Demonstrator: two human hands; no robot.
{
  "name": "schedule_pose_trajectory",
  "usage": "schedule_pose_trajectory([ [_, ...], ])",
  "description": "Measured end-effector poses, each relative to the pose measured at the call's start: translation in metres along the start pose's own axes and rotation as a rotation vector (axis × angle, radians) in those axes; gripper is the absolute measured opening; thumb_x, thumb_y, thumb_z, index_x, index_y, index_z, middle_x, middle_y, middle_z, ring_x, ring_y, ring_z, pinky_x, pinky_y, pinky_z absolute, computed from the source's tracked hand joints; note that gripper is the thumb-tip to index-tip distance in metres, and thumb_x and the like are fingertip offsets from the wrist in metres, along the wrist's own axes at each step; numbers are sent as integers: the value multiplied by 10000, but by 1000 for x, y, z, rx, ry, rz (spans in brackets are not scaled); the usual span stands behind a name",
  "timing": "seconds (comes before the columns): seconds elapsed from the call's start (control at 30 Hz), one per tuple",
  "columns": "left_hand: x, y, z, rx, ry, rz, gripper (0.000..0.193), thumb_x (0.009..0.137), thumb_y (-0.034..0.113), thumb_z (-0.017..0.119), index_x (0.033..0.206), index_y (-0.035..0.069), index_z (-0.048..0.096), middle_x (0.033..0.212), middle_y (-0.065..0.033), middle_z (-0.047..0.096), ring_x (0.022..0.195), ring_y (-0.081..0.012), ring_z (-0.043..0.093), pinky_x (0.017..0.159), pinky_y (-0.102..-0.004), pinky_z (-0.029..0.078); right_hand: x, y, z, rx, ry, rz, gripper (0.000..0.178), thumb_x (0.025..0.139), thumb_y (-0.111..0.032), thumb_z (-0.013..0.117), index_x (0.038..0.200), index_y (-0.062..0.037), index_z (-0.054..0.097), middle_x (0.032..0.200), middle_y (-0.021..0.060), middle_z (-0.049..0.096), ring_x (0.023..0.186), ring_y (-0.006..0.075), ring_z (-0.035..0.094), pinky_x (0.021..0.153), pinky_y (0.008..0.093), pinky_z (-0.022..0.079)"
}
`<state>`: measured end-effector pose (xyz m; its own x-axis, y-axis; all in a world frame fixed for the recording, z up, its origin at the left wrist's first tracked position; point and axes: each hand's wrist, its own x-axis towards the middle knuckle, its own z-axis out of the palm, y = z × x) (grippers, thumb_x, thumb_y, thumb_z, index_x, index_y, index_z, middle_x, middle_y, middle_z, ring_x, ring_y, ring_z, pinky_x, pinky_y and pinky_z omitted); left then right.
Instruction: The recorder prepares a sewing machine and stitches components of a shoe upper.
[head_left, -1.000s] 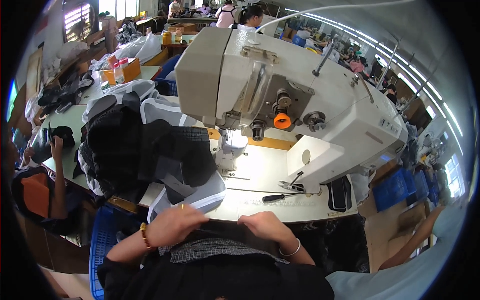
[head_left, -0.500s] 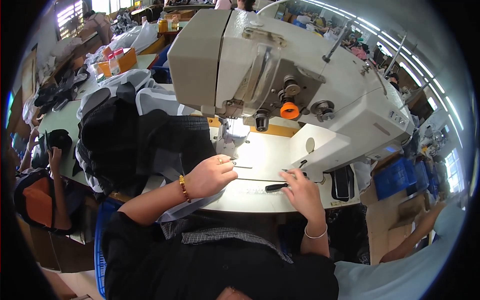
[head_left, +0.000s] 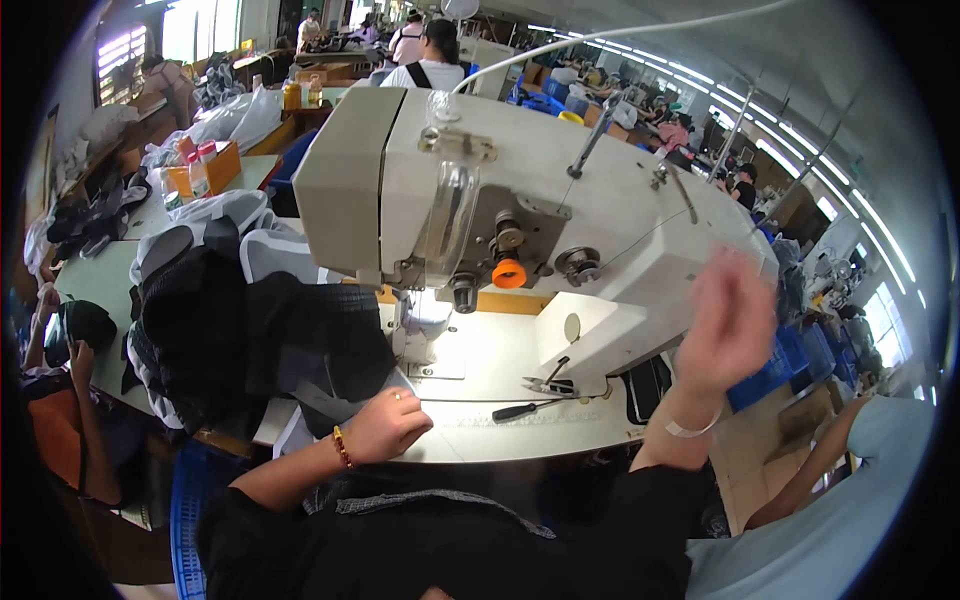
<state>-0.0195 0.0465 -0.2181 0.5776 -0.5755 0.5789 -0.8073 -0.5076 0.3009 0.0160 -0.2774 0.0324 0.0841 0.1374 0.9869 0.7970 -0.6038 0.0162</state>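
Note:
My left hand (head_left: 385, 427) is closed above the front edge of the sewing machine's white bed (head_left: 490, 440), beside a pile of black fabric pieces (head_left: 205, 320). What its fingers hold, if anything, is too small to make out. My right hand (head_left: 732, 325) is raised in front of the right end of the large white sewing machine (head_left: 620, 220), its fingers smeared by motion. A black-handled screwdriver (head_left: 515, 411) and thread snips (head_left: 548, 386) lie on the bed between my hands. The needle area (head_left: 425, 335) is lit, left of the orange knob (head_left: 508, 274).
Dark flat pieces (head_left: 647, 388) lie at the bed's right end. A blue basket (head_left: 190, 520) stands below on the left. Another person's arm (head_left: 810, 465) is close on the right; a co-worker's hands (head_left: 78, 360) hold dark fabric at far left. An orange box (head_left: 215, 168) with bottles stands behind.
My right hand has left the screwdriver area and risen to the right, up beside the machine head. My left hand stays closed near the bed's front. The whole view has shifted.

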Motion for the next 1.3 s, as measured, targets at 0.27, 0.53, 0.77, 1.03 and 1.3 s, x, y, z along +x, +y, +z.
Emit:
schedule_pose_trajectory([
  [0.27,3,5,-3,11,0,-14,83,825,104,776,856,85,702,793,-59,593,820,-254,615,843,-383,493,175,34,55,68,-1116,-94,190,1011,-125,553,1108,-14,674,760,10,597,653,72,531,584,218,422],
  [0.53,-6,-1,-8,32,24,-25,96,801,87,773,840,79,686,793,-58,583,820,-251,599,834,-388,491,166,62,68,1264,-866,515,279,1081,-268,486,878,-85,540,848,24,618,639,67,593,488,200,430],
  [0.77,18,-9,-13,117,2,86,114,779,79,746,829,92,644,782,-34,528,813,-225,587,914,-392,505,222,137,69,1391,-513,1004,217,1095,-196,470,913,-84,507,736,-25,414,569,34,396,477,177,381],
  [1.03,37,-7,-28,304,27,176,45,809,99,627,850,81,617,804,-36,547,871,-196,604,1044,-395,482,231,82,83,1276,-356,985,317,1101,-212,438,811,-102,499,612,-35,443,420,44,389,355,195,289],
  [1.3,18,3,5,-156,35,4,89,819,24,724,847,64,650,733,-58,596,739,-237,622,750,-358,479,198,63,72,1251,-489,915,313,1092,-282,497,836,-102,498,631,-45,443,447,42,390,398,204,314],
])
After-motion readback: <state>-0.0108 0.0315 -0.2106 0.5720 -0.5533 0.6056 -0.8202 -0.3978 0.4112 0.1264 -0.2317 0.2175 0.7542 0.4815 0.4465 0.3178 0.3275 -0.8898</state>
